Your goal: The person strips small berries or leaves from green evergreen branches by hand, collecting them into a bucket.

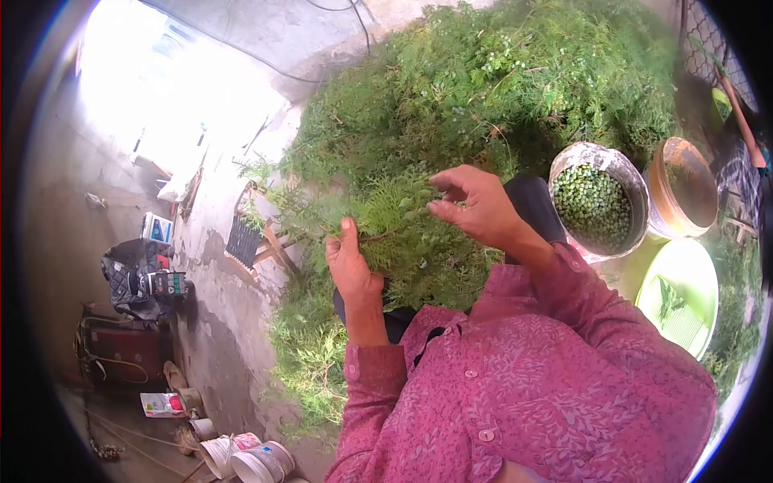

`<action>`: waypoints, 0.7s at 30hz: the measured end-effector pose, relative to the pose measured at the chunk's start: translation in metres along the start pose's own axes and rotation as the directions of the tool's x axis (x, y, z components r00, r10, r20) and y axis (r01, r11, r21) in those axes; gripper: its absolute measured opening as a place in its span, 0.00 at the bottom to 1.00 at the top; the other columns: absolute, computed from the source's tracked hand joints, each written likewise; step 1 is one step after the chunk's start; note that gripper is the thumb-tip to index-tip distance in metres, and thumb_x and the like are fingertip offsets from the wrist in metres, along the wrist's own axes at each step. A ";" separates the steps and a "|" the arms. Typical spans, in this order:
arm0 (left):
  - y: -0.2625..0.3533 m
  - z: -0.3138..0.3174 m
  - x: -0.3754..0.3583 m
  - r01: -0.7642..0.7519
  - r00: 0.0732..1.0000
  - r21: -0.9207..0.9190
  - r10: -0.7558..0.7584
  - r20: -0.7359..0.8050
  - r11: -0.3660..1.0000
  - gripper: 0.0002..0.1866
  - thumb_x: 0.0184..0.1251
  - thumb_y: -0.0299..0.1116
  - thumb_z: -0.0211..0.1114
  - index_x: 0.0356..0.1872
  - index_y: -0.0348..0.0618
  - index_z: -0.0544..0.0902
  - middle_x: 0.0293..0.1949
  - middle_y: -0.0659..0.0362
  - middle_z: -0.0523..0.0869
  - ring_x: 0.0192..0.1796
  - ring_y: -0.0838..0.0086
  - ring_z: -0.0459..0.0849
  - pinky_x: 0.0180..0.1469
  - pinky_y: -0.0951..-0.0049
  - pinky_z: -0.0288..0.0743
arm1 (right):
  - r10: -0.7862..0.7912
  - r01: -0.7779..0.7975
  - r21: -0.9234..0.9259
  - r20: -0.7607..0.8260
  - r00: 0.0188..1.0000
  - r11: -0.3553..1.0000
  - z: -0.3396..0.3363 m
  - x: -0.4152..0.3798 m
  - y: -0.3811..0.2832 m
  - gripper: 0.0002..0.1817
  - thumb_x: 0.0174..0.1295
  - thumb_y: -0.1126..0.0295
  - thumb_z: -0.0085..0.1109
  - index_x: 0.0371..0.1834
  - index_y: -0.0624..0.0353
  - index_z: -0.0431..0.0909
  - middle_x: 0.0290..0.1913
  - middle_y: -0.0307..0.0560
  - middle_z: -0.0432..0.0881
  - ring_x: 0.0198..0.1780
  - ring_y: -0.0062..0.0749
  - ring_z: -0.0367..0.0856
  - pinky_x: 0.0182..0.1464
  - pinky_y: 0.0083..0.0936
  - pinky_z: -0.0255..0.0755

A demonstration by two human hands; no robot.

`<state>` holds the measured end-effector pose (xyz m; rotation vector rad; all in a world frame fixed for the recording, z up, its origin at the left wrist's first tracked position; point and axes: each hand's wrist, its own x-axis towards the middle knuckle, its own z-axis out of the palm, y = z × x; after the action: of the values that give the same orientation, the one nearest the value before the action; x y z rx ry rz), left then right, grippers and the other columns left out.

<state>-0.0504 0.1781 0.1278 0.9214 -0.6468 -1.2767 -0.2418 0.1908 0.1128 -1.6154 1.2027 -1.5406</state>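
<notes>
My left hand [354, 262] is closed around the stem of a green leafy branch [390, 217], thumb pointing up. The branch spreads to the right, over my lap. At its right end is my right hand [471, 205], thumb and forefinger curved toward each other near the small green cones; whether anything is between the fingertips is too small to tell. A bucket [638, 181] to the right of my right hand holds many small round green cones [592, 208].
A large heap of cut branches [483, 88] lies ahead. On the right stand a second bucket [683, 189] and a light green basin [700, 282] with a sprig inside. White buckets [262, 463], a red-and-white packet [162, 405] and a dark bag [129, 278] are at the left.
</notes>
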 end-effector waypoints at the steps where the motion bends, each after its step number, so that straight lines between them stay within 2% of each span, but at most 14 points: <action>1: -0.001 0.001 0.000 0.000 1.000 0.007 0.000 0.001 1.000 0.06 0.62 0.30 0.59 0.36 0.43 0.72 0.36 0.56 0.81 0.36 0.69 0.81 0.36 0.65 0.79 | 0.007 -0.006 -0.032 0.034 0.999 0.999 -0.001 0.002 -0.001 0.17 0.48 0.68 0.64 0.41 0.63 0.75 0.33 0.48 0.76 0.31 0.30 0.76 0.33 0.25 0.71; 2: 0.000 0.004 -0.003 0.003 1.000 0.006 -0.003 0.004 1.000 0.06 0.62 0.30 0.59 0.36 0.43 0.72 0.36 0.56 0.81 0.36 0.69 0.81 0.36 0.65 0.79 | 0.016 -0.012 -0.064 0.067 0.998 0.998 -0.002 0.003 -0.002 0.17 0.49 0.70 0.64 0.42 0.64 0.75 0.35 0.45 0.76 0.32 0.23 0.76 0.34 0.20 0.71; 6: 0.000 0.008 -0.007 0.014 0.998 0.015 -0.015 0.054 1.000 0.06 0.62 0.31 0.59 0.36 0.43 0.72 0.36 0.56 0.81 0.36 0.69 0.81 0.36 0.65 0.78 | 0.018 -0.011 -0.059 0.111 0.994 0.998 0.009 0.010 -0.004 0.14 0.49 0.71 0.64 0.39 0.64 0.75 0.33 0.44 0.76 0.30 0.24 0.76 0.32 0.20 0.70; 8: 0.002 0.007 -0.007 0.006 0.998 0.034 -0.008 0.060 0.999 0.06 0.62 0.31 0.59 0.36 0.43 0.72 0.36 0.56 0.81 0.36 0.69 0.81 0.36 0.65 0.78 | -0.019 0.041 -0.101 0.211 0.977 0.994 0.012 0.012 -0.005 0.11 0.50 0.72 0.63 0.35 0.64 0.76 0.29 0.43 0.77 0.28 0.21 0.74 0.31 0.19 0.69; 9: 0.003 0.007 -0.007 -0.010 0.998 0.027 0.008 0.056 1.000 0.07 0.62 0.32 0.59 0.36 0.42 0.72 0.36 0.56 0.80 0.36 0.69 0.81 0.36 0.65 0.78 | -0.019 0.040 -0.096 0.213 0.977 0.995 0.013 0.011 -0.004 0.11 0.50 0.72 0.63 0.35 0.64 0.76 0.29 0.43 0.77 0.28 0.21 0.74 0.31 0.19 0.69; 11: 0.004 0.006 -0.005 -0.026 0.999 0.021 0.025 0.048 0.999 0.07 0.62 0.32 0.59 0.36 0.42 0.72 0.36 0.56 0.80 0.37 0.69 0.81 0.36 0.66 0.78 | 0.078 -0.088 0.044 0.180 0.980 0.995 0.015 0.009 -0.004 0.09 0.51 0.71 0.62 0.32 0.63 0.76 0.24 0.41 0.76 0.26 0.19 0.73 0.30 0.19 0.68; 12: 0.004 0.006 -0.003 -0.040 0.999 0.016 0.040 0.017 0.999 0.08 0.62 0.32 0.59 0.37 0.42 0.71 0.36 0.55 0.80 0.37 0.68 0.81 0.36 0.65 0.78 | 0.079 -0.089 0.046 0.182 0.980 0.995 0.015 0.008 -0.004 0.09 0.51 0.71 0.62 0.32 0.63 0.76 0.24 0.41 0.76 0.26 0.19 0.73 0.30 0.19 0.68; 14: 0.003 0.003 0.000 -0.054 0.998 0.012 0.054 -0.014 0.998 0.09 0.62 0.33 0.59 0.37 0.41 0.71 0.36 0.54 0.80 0.37 0.67 0.81 0.36 0.64 0.79 | 0.098 -0.098 -0.011 0.222 0.970 0.995 0.012 0.005 -0.003 0.10 0.51 0.66 0.59 0.28 0.64 0.76 0.24 0.50 0.79 0.27 0.33 0.79 0.30 0.27 0.71; 15: 0.004 0.001 0.002 -0.077 0.996 -0.004 0.076 -0.043 0.997 0.10 0.62 0.34 0.59 0.37 0.41 0.70 0.37 0.53 0.79 0.37 0.66 0.81 0.36 0.63 0.79 | 0.100 -0.100 -0.012 0.221 0.970 0.995 0.006 0.005 -0.006 0.10 0.51 0.66 0.59 0.28 0.64 0.76 0.24 0.50 0.79 0.27 0.33 0.79 0.30 0.27 0.71; 17: 0.009 -0.007 0.009 -0.100 0.993 -0.021 0.099 -0.071 0.995 0.11 0.62 0.34 0.59 0.37 0.40 0.69 0.38 0.52 0.79 0.36 0.65 0.81 0.36 0.62 0.79 | 0.344 -0.411 0.064 0.442 0.828 0.909 -0.010 0.009 -0.012 0.09 0.53 0.68 0.56 0.31 0.63 0.76 0.26 0.45 0.79 0.29 0.28 0.79 0.29 0.23 0.71; 18: 0.015 -0.012 0.013 -0.089 0.994 -0.005 0.089 -0.061 0.996 0.12 0.62 0.35 0.59 0.38 0.39 0.69 0.37 0.52 0.79 0.37 0.64 0.81 0.37 0.61 0.79 | 0.344 -0.412 0.064 0.442 0.828 0.909 -0.016 0.008 -0.009 0.09 0.53 0.68 0.56 0.31 0.63 0.76 0.26 0.45 0.79 0.29 0.28 0.79 0.29 0.23 0.71; 19: 0.018 -0.015 0.014 -0.078 0.996 0.012 0.078 -0.051 0.997 0.13 0.62 0.36 0.59 0.38 0.37 0.70 0.37 0.52 0.79 0.37 0.64 0.81 0.38 0.60 0.80 | 0.354 -0.510 0.299 0.447 0.822 0.807 -0.023 0.006 -0.004 0.09 0.54 0.69 0.56 0.34 0.63 0.75 0.28 0.44 0.78 0.29 0.26 0.78 0.28 0.21 0.70; 20: 0.017 -0.016 0.013 -0.077 0.996 0.012 0.077 -0.054 0.997 0.13 0.62 0.36 0.59 0.38 0.37 0.70 0.37 0.52 0.79 0.37 0.64 0.81 0.38 0.60 0.80 | 0.362 -0.571 0.511 0.454 0.814 0.643 -0.027 0.006 -0.002 0.10 0.54 0.69 0.55 0.37 0.62 0.74 0.30 0.42 0.78 0.30 0.24 0.77 0.27 0.19 0.70; 21: 0.017 -0.011 0.010 -0.081 0.991 0.031 0.084 -0.104 0.996 0.13 0.62 0.37 0.59 0.38 0.38 0.70 0.37 0.52 0.79 0.37 0.64 0.81 0.37 0.60 0.80 | 0.363 -0.573 0.511 0.455 0.813 0.641 -0.026 0.006 -0.002 0.10 0.54 0.69 0.55 0.37 0.62 0.74 0.30 0.42 0.78 0.30 0.24 0.77 0.27 0.19 0.70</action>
<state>-0.0307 0.1710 0.1365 0.9676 -0.6143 -1.1411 -0.2672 0.1901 0.1209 -0.9284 0.7227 -1.1037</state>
